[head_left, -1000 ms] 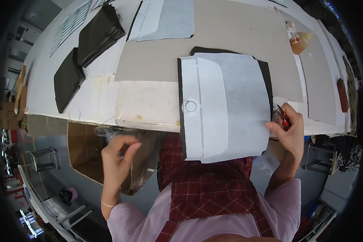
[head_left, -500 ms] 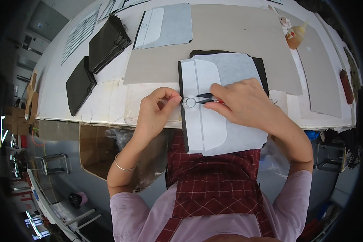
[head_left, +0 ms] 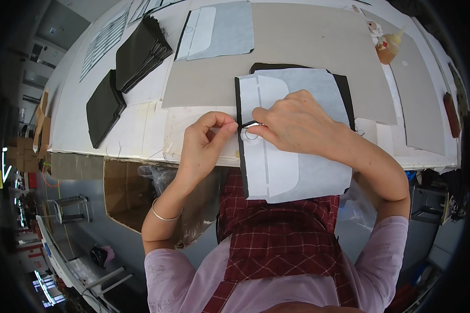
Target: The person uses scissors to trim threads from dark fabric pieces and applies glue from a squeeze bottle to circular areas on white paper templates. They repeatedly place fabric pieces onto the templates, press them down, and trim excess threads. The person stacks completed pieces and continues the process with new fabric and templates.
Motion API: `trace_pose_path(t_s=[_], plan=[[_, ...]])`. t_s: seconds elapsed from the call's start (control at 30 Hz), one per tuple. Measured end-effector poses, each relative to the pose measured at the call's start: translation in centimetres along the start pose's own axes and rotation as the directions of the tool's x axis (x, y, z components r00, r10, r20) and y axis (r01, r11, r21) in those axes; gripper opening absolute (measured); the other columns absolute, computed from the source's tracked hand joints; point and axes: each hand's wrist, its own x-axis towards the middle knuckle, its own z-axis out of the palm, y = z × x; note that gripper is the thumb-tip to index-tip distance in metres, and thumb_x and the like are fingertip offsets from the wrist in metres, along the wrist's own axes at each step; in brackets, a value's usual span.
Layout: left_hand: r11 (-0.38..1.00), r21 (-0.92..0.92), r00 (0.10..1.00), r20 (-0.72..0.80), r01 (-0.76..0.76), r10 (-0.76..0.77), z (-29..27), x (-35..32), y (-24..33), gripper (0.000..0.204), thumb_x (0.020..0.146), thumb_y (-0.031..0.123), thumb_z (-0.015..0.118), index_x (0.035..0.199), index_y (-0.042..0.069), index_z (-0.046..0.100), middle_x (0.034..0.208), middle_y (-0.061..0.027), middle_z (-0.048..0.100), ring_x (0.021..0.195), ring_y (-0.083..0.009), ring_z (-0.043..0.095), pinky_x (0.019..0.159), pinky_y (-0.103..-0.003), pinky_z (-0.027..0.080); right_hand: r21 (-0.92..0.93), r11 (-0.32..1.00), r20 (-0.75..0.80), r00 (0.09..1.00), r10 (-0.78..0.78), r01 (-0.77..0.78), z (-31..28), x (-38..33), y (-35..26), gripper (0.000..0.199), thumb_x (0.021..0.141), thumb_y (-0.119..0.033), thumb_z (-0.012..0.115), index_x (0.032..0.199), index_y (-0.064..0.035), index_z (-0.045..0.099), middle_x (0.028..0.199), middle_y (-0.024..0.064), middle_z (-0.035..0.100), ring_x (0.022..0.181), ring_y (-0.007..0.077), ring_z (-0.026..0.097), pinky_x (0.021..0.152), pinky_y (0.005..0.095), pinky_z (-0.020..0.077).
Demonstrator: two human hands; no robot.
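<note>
The left hand (head_left: 206, 143) pinches the white fabric piece (head_left: 292, 133) at the tabletop's (head_left: 141, 130) near edge. The right hand (head_left: 297, 122) grips small scissors (head_left: 249, 124), touching it.

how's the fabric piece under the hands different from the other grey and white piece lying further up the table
The near piece hangs over the table edge toward the person; the far piece lies wholly on the table. The near piece has the left hand pinching its left edge and the right hand on it; the far piece is untouched. The near piece looks larger in view. Both pair a white panel with grey cloth over a dark backing.
</note>
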Motion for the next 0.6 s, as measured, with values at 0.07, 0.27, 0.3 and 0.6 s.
trace_pose_path(t_s=[0.07, 0.27, 0.3, 0.6], plan=[[0.988, -0.157, 0.998, 0.057, -0.003, 0.012, -0.8, -0.3, 0.5, 0.016, 0.100, 0.016, 0.064, 0.094, 0.001, 0.064, 0.083, 0.0019, 0.060, 0.073, -0.0040, 0.048, 0.065, -0.019, 0.039, 0.009, 1.000, 0.010, 1.000, 0.021, -0.021, -0.6, -0.2, -0.1, 0.034, 0.093, -0.037, 0.065, 0.077, -0.0071, 0.068, 0.056, 0.0122, 0.062, 0.056, 0.0317, 0.065, 0.055, 0.0408, 0.0470], [0.642, -0.767, 0.960, 0.188, 0.010, 0.209, -5.9, -2.8, -0.3, 0.037, 0.103, 0.028, 0.055, 0.078, 0.002, 0.061, 0.072, -0.0064, 0.062, 0.060, -0.0099, 0.049, 0.057, -0.022, 0.039, 0.104, 0.986, 0.021, 0.992, 0.126, -0.127, -3.5, -3.3, 0.3, 0.033, 0.095, -0.039, 0.063, 0.081, -0.0087, 0.065, 0.058, 0.0104, 0.062, 0.055, 0.0324, 0.062, 0.051, 0.0396, 0.0428], [0.683, -0.724, 0.947, 0.278, 0.096, 0.162, -5.9, -3.5, -0.8, 0.038, 0.101, 0.028, 0.055, 0.075, 0.002, 0.062, 0.071, -0.0068, 0.063, 0.060, -0.0100, 0.052, 0.056, -0.022, 0.039, 0.121, 0.982, 0.012, 0.989, 0.144, -0.145, -3.9, -3.9, 0.3, 0.033, 0.094, -0.039, 0.064, 0.082, -0.0085, 0.064, 0.059, 0.0102, 0.062, 0.056, 0.0327, 0.061, 0.050, 0.0388, 0.0418], [0.919, 0.015, 0.815, 0.457, 0.394, -0.357, 0.4, -6.9, 1.9, 0.032, 0.101, 0.022, 0.064, 0.080, -0.003, 0.066, 0.066, -0.0054, 0.066, 0.054, -0.0065, 0.061, 0.051, -0.022, 0.045, 0.615, 0.658, -0.235, 0.696, 0.678, -0.434, -4.0, -14.6, 1.3, 0.032, 0.086, -0.021, 0.073, 0.079, -0.0033, 0.047, 0.061, 0.0005, 0.036, 0.061, 0.0097, 0.032, 0.052, 0.0275, 0.0285]])
